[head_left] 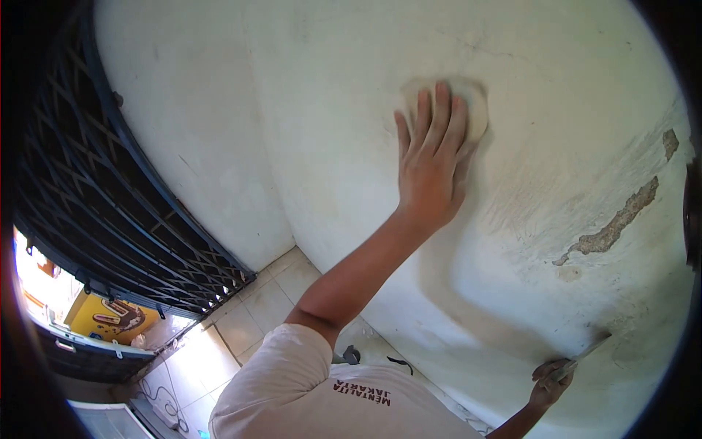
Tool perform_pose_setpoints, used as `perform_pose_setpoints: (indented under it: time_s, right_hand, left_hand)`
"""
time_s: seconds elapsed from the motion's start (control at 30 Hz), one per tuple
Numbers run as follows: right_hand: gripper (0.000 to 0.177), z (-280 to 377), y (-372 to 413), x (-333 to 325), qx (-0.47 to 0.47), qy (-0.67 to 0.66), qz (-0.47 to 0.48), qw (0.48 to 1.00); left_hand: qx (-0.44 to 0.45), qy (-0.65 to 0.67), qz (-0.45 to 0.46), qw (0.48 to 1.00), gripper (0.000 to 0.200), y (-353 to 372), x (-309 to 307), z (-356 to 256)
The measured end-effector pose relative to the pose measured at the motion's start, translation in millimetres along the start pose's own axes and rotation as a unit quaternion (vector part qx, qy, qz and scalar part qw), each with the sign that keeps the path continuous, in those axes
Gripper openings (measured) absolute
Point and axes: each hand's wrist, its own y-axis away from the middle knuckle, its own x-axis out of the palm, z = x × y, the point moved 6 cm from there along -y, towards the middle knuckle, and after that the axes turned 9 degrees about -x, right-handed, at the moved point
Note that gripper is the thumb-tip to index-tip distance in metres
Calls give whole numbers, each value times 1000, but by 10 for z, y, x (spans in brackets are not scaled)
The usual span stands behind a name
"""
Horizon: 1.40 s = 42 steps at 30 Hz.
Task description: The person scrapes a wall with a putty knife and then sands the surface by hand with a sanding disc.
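High on the off-white wall (pixel 329 146), my left hand (pixel 433 164) lies with its fingers stretched and spread over a pale, round-edged pad (pixel 478 113). The palm side presses this pad against the plaster, and most of it is hidden under the fingers. Its exact kind I cannot tell. Lower right, my right hand (pixel 552 382) is closed round a thin, flat scraper (pixel 585 353), whose tip points up and right, close to the wall. Between and right of the hands, the plaster has scratch marks and a long chipped patch (pixel 614 225) showing rough grey-brown material.
A black folding metal gate (pixel 139 197) stands at the left. Below it are pale floor tiles (pixel 238 325), a cable (pixel 162 402) and a yellow printed panel (pixel 110 320). A small dark object (pixel 352 355) lies on the floor near the wall's foot.
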Motion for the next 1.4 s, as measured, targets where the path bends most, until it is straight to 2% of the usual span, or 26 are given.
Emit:
perform_pose_setpoints:
  time_s: [0.1, 0.2, 0.23, 0.33, 0.47, 0.57, 0.63, 0.73, 0.87, 0.97, 1.13, 1.23, 1.4]
  right_hand:
    - [34, 38, -18, 54, 5, 4, -3, 1000]
    - [35, 32, -32, 66, 14, 4, -7, 1000]
    - [36, 31, -22, 71, 14, 11, -12, 1000]
    - [36, 68, -55, 117, 6, 8, 1, 1000]
    - [32, 78, -46, 123, 15, 13, 19, 1000]
    - [37, 53, -42, 85, 14, 14, -3, 1000]
    - [37, 61, -39, 96, 14, 11, -2, 1000]
    - [33, 72, -58, 137, 14, 2, 11, 1000]
    - [38, 57, -39, 79, 15, 0, 1, 1000]
    - [39, 12, -37, 21, 34, 1, 9, 999]
    - [39, 3, -10, -37, 13, -9, -9, 1000]
    - [40, 10, -19, 2, 12, -3, 2, 1000]
    - [40, 3, -14, 15, 20, 6, -9, 1000]
  left_hand:
    - [-24, 33, 70, 997, 61, 878, 300, 268]
    - [-45, 46, 147, 987, 64, 2231, 758, 647]
    - [-53, 52, 137, 988, 64, 2326, 745, 675]
    - [-57, 70, 94, 991, 64, 2254, 697, 664]
    - [-27, 49, 48, 997, 64, 1405, 537, 591]
    - [-22, 59, 30, 998, 64, 1096, 417, 481]
    - [-43, 57, 41, 997, 62, 1163, 379, 456]
    - [-77, 60, 106, 990, 61, 1834, 607, 557]
    - [-74, 75, 78, 991, 55, 1987, 560, 594]
    - [-88, 89, 57, 990, 56, 1809, 558, 534]
    - [-69, 77, 36, 994, 60, 884, 245, 291]
    - [-51, 66, 43, 996, 58, 984, 291, 329]
    - [-73, 50, 114, 990, 55, 2043, 561, 589]
